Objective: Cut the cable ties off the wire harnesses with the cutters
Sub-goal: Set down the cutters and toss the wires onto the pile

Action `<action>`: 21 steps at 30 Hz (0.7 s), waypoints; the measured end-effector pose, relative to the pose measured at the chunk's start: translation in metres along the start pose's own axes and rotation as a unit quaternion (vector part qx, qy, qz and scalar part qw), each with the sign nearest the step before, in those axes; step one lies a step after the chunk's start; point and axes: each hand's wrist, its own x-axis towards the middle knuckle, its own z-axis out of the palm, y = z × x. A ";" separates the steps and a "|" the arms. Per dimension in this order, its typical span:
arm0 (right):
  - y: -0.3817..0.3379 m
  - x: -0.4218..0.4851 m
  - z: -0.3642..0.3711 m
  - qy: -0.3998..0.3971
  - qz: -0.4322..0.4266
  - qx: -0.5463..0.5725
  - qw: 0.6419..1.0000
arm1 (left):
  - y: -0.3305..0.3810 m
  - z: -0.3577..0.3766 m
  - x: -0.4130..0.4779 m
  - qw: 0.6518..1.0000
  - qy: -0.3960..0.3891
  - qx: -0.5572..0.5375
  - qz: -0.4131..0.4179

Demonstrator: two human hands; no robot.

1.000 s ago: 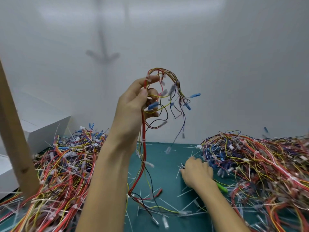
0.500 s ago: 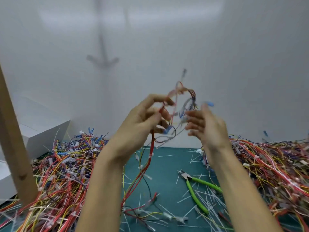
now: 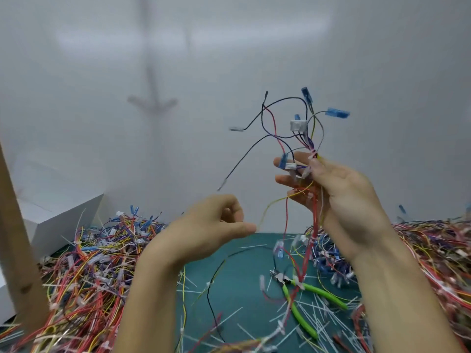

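**A:** Where is the wire harness (image 3: 311,149) at this moment?

**B:** It is lifted in the air, in front of the white wall (image 3: 254,47). The right hand (image 3: 341,200) has it. The thumb presses the bundle against the fingers, and the palm is turned to the camera. Above the thumb the loose wires spread upward, with a white connector (image 3: 298,125) and blue terminals (image 3: 337,113) on their ends. Below the hand the red wires hang down to the teal mat (image 3: 242,266).

**A:** And the left hand (image 3: 211,225)?

**B:** It is lower and more to the left, apart from the right one. Its fingers are curled and the thumb points out to the right. One yellow wire (image 3: 277,200) of the harness bends down and ends just at the thumb tip. Whether the hand pinches it, I cannot tell.

**A:** The cutters (image 3: 321,292)?

**B:** They lie on the mat, green handles, under the hanging wires, and no hand is on them. Cut cable ties (image 3: 323,314) are scattered around them. One pile of harnesses (image 3: 89,271) lies at the left and a second pile (image 3: 433,253) at the right. At the far left stand a white box (image 3: 58,217) and a wooden post (image 3: 15,238).
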 end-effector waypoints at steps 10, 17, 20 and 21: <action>0.003 -0.001 0.007 -0.024 0.002 0.039 0.999 | 0.020 -0.010 -0.008 0.948 0.125 -0.287 0.056; 0.011 -0.003 0.018 -0.066 0.006 0.010 0.998 | 0.037 0.007 -0.001 0.924 0.228 -0.294 0.086; 0.013 -0.005 0.022 -0.066 0.027 -0.028 0.997 | 0.039 0.010 0.003 0.895 0.287 -0.325 0.102; 0.014 -0.005 0.022 -0.059 0.029 -0.051 0.997 | 0.038 0.011 0.003 0.889 0.299 -0.328 0.110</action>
